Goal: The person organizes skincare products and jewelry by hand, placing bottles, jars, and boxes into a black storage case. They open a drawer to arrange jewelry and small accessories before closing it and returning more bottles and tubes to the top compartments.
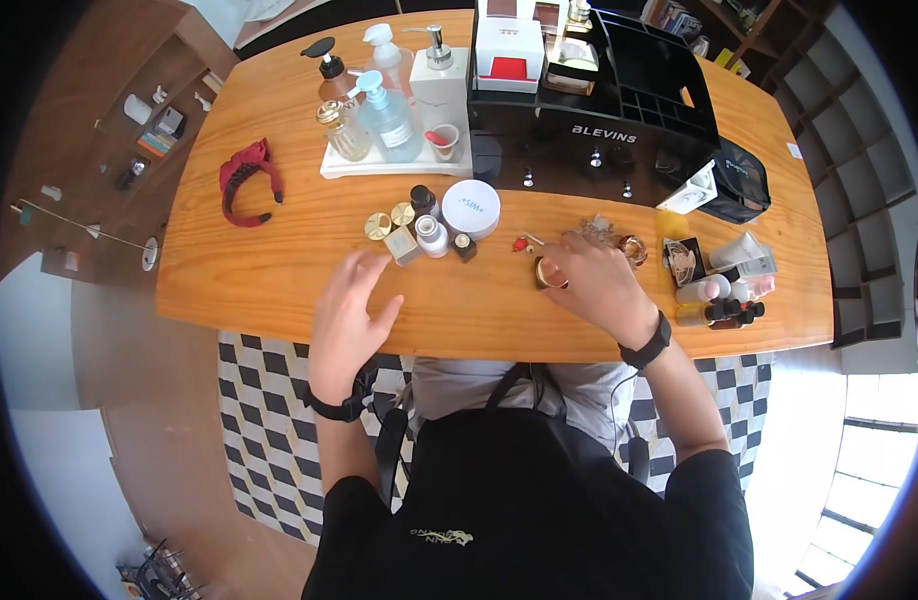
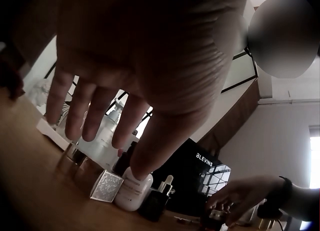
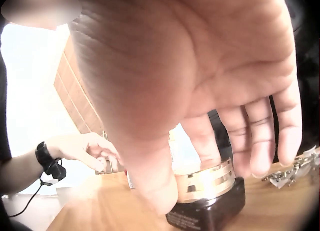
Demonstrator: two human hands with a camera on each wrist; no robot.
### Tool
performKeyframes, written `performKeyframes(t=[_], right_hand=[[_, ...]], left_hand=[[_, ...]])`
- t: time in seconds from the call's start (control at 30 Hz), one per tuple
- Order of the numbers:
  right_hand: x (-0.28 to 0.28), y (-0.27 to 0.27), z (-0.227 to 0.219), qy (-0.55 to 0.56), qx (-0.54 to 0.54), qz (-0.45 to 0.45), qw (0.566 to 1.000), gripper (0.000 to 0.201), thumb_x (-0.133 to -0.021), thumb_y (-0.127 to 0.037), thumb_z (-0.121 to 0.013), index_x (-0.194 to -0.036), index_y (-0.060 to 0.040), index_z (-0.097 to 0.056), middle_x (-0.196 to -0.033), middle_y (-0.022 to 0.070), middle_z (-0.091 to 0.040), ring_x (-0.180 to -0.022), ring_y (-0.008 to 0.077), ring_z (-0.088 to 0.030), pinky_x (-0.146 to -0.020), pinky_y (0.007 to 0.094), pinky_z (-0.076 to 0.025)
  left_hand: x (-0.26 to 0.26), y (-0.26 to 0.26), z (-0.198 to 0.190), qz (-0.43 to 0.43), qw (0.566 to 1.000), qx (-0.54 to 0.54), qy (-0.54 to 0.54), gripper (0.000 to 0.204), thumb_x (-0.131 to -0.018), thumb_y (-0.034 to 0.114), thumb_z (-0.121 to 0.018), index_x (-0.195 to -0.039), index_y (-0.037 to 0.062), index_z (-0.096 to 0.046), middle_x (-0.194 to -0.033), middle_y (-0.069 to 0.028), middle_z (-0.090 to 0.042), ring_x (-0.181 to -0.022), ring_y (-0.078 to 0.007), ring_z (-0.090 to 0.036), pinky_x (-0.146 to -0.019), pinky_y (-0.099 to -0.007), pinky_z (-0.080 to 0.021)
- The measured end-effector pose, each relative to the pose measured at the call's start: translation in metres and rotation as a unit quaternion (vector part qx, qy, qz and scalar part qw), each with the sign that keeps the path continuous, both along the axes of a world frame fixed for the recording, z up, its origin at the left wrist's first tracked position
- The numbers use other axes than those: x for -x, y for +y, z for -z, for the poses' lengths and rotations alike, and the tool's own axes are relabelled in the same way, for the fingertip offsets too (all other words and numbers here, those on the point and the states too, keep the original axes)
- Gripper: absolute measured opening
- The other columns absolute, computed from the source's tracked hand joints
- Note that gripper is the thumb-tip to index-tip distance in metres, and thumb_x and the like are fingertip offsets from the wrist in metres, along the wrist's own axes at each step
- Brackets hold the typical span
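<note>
My right hand (image 1: 607, 288) pinches a small dark cosmetic jar with a gold lid (image 3: 207, 186) between thumb and index finger, and the jar's base is close over the table. The other fingers extend past the lid. My left hand (image 1: 345, 325) is relaxed with fingers spread, holding nothing, near the table's front edge. Just ahead of it stand a small box with a silvery patterned top (image 2: 106, 186), a white bottle (image 1: 432, 238), a dark dropper bottle (image 2: 159, 198), two gold-topped items (image 1: 379, 226) and a round white container (image 1: 471, 208).
A white tray (image 1: 339, 170) with pump bottles stands behind. Beside it is a black organizer (image 1: 599, 150). A red headband (image 1: 249, 180) lies at left. A hair clip (image 1: 597, 230), a red trinket (image 1: 522, 244), tubes (image 1: 744, 252) and several small bottles (image 1: 719, 313) surround the right hand.
</note>
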State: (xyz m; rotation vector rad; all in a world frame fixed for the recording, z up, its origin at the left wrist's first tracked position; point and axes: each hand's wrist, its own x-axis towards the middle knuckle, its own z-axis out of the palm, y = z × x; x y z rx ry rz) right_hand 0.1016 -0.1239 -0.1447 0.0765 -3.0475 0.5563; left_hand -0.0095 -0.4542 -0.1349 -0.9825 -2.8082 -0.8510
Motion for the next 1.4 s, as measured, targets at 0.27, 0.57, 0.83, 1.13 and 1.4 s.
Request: performKeyframes(t=[0.27,0.57,0.83,1.13,1.4], right_hand=[[0.024,0.012,-0.044,-0.05,0.014,-0.034,0.998,0.018,-0.082,-0.016,-0.083,-0.096,-0.0104,-0.074,-0.081,0.0048,-0.072,-0.083,0.0285,-0.075,-0.071,0.0396,-0.057],[0.116,0.026,-0.173,0.228,-0.013,-0.017,0.974,0.024,-0.084,-0.022,-0.086,-0.094,-0.0045,-0.073,-0.078,0.0052,-0.067,-0.068,0.0166,-0.059,-0.065,0.0318,-0.047],[0.184,0.037,-0.135,0.189,-0.085,0.006,0.978,0.041,-0.082,-0.038,-0.086,-0.108,-0.0063,-0.08,-0.093,0.0148,-0.079,-0.082,0.0297,-0.078,-0.078,0.0365,-0.061],[0.134,0.034,-0.176,0.19,-0.047,-0.017,0.98,0.036,-0.081,-0.032,-0.085,-0.106,-0.0064,-0.08,-0.087,0.0106,-0.077,-0.079,0.0244,-0.073,-0.075,0.0335,-0.058],[0.075,-0.008,-0.097,-0.064,-0.091,-0.089,0.99,0.017,-0.078,-0.022,-0.08,-0.09,-0.0105,-0.075,-0.083,0.01,-0.075,-0.083,0.0333,-0.075,-0.073,0.0426,-0.059]], left_hand=[[-0.015,-0.007,0.009,0.005,0.996,-0.087,-0.024,0.049,-0.09,0.01,-0.081,-0.136,0.0004,-0.067,-0.134,-0.0242,-0.066,-0.121,-0.0454,-0.065,-0.103,-0.0493,-0.053],[-0.022,-0.015,0.015,-0.006,0.993,-0.116,-0.024,0.045,-0.091,0.01,-0.078,-0.133,-0.0013,-0.068,-0.129,-0.0238,-0.069,-0.12,-0.0445,-0.066,-0.102,-0.0484,-0.053],[-0.025,-0.029,0.019,-0.02,0.992,-0.123,-0.025,0.043,-0.092,0.005,-0.075,-0.133,-0.0045,-0.066,-0.123,-0.0227,-0.069,-0.107,-0.04,-0.067,-0.095,-0.0421,-0.055],[-0.023,-0.038,0.025,-0.051,0.993,-0.091,-0.059,0.043,-0.093,0.011,-0.076,-0.133,-0.0009,-0.068,-0.126,-0.0227,-0.07,-0.116,-0.0436,-0.067,-0.098,-0.0471,-0.055],[-0.006,-0.023,0.009,-0.01,0.998,-0.061,0.004,0.044,-0.093,0.013,-0.078,-0.134,0.0011,-0.068,-0.127,-0.021,-0.069,-0.118,-0.0426,-0.065,-0.099,-0.0483,-0.053]])
